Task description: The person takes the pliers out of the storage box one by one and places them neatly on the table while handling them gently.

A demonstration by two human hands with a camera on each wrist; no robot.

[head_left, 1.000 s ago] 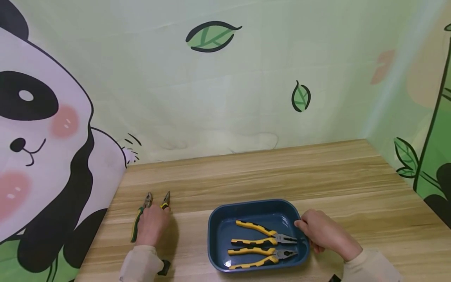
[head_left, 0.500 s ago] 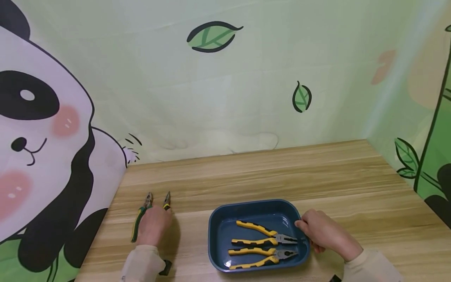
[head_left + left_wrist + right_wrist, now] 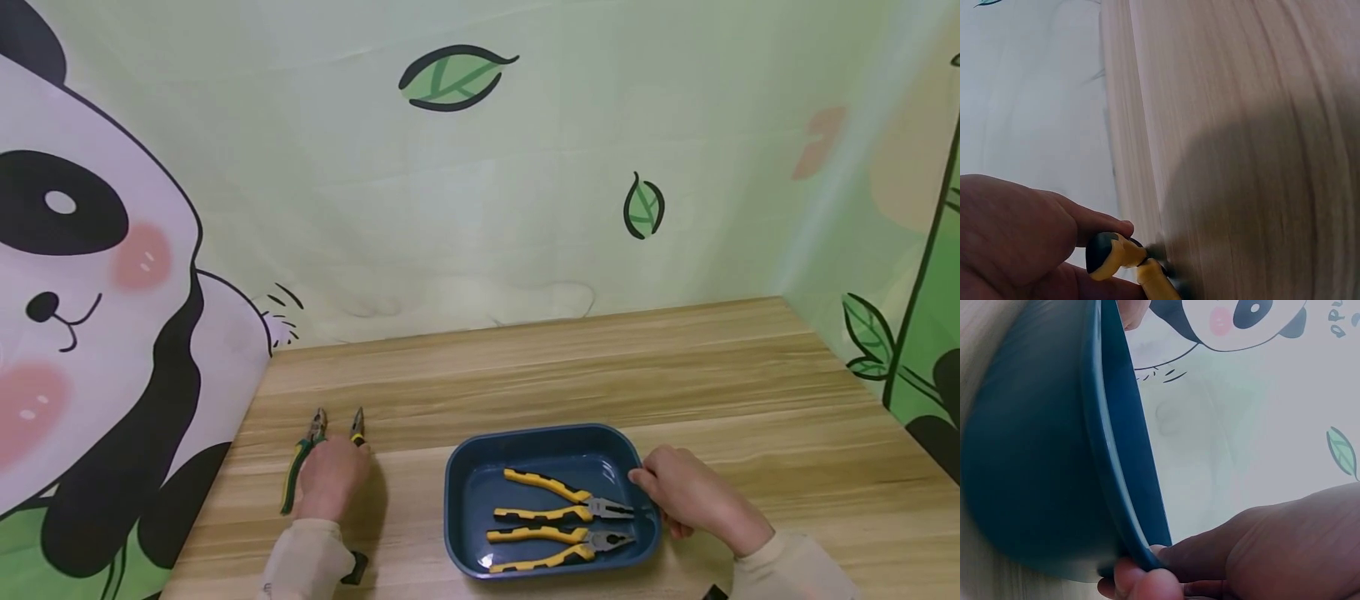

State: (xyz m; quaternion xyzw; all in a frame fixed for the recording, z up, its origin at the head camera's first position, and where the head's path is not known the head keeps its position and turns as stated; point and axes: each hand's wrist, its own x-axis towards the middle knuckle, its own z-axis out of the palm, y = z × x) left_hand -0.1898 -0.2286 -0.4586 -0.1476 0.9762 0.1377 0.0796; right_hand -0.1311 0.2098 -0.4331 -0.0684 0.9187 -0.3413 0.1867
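Observation:
My left hand (image 3: 334, 477) holds small pliers (image 3: 358, 425) with yellow-and-black handles and pointed jaws, at the left of the table. In the left wrist view the yellow handle (image 3: 1121, 257) lies between thumb and fingers. Just left of that hand are green-handled pliers (image 3: 297, 467), partly covered by it. My right hand (image 3: 693, 497) pinches the right rim of a blue tray (image 3: 455, 500), thumb on the inner side and fingers outside in the right wrist view. Inside the tray lie two yellow-and-black pliers (image 3: 551, 533), handles spread, jaws to the right.
The wood-grain table (image 3: 540, 367) meets a printed cloth backdrop (image 3: 525, 208) at its back, left and right sides. A panda (image 3: 120, 333) is printed on the left, and leaves appear elsewhere on the cloth.
My left hand has shifted slightly right, and the small pliers have turned a little in it. The right hand keeps its pinch on the tray rim, and the tray stays put.

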